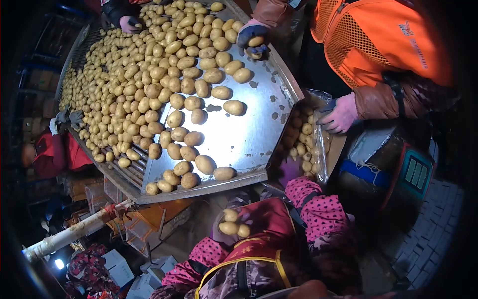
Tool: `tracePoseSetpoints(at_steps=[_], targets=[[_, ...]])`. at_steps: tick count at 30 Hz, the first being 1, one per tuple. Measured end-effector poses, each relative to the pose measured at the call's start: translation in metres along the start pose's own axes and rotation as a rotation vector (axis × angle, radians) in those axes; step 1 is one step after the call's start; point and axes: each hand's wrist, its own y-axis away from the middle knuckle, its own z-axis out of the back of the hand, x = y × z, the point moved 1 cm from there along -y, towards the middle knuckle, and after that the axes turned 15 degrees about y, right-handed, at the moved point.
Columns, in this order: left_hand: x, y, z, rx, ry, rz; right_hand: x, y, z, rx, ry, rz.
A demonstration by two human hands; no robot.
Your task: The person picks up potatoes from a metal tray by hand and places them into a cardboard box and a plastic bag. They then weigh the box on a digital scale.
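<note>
My left hand [221, 232], in a glove, is below the table's near edge, in front of my red apron [264, 219]. It is closed around three potatoes [229, 227]. My right hand [290, 170], in a purple glove, reaches to the near side of a box lined with clear plastic [322, 149]. Potatoes [302, 148] lie inside that box. Its fingers are dark and blurred, so I cannot make out whether they hold anything. Many loose potatoes [174, 84] cover the metal sorting table [249, 134]; several lie close to its near edge.
Opposite me on the right, a co-worker in an orange vest [368, 45] holds potatoes in one gloved hand [251, 37]; the other [339, 113] rests at the box. Other people's hands [130, 24] are at the far side. A scale display [417, 174] stands right, a pale pole [74, 233] left.
</note>
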Motion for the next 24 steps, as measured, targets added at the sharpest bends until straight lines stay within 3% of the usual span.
tracePoseSetpoints(at_steps=[4,6,8,11,16,18,19,24], targets=[[-0.011,-0.006,-0.003,-0.189,0.016,0.083,-0.008,-0.033,-0.07,0.107,0.063,0.076],[-0.009,-0.005,-0.006,-0.111,-0.02,0.035,-0.016,-0.036,-0.063,0.114,-0.059,0.022],[-0.016,-0.008,-0.004,-0.115,0.01,0.072,-0.032,-0.02,-0.026,0.09,-0.243,-0.017],[-0.011,-0.017,0.009,-0.181,0.027,-0.03,-0.039,-0.018,0.007,0.021,-0.35,0.015],[0.011,-0.023,0.0,0.184,0.148,0.016,-0.028,-0.058,0.017,0.168,-0.161,0.019],[0.007,-0.024,-0.012,0.175,0.122,0.025,-0.028,-0.071,0.022,0.222,-0.136,0.002],[0.003,-0.017,-0.018,0.058,0.121,0.044,-0.028,-0.074,0.02,0.24,-0.132,-0.004],[0.02,-0.015,-0.059,0.249,0.192,0.047,-0.03,-0.075,-0.006,0.262,-0.154,-0.015]])
